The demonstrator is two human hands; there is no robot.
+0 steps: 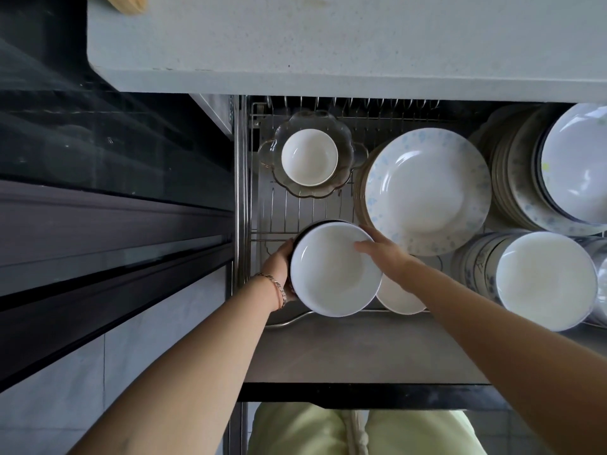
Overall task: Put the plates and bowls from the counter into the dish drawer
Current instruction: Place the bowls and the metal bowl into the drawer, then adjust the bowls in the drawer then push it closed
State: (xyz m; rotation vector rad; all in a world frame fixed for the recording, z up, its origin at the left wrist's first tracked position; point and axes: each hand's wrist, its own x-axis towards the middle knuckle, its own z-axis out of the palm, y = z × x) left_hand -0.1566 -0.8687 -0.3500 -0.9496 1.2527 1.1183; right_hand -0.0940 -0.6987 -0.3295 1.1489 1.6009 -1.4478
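A white bowl with a dark outside hangs over the front left of the open dish drawer. My left hand grips its left rim, a chain bracelet on the wrist. My right hand holds the right rim, thumb inside the bowl. A small white plate lies partly hidden under the bowl and my right wrist. Behind them stands a stack of blue-speckled plates. A small white bowl sits inside a clear scalloped glass dish at the drawer's back left.
Further stacks of plates and bowls fill the drawer's right side. The grey counter overhangs the drawer's back. A dark glass-fronted appliance stands to the left. The drawer's grey front panel is near my legs.
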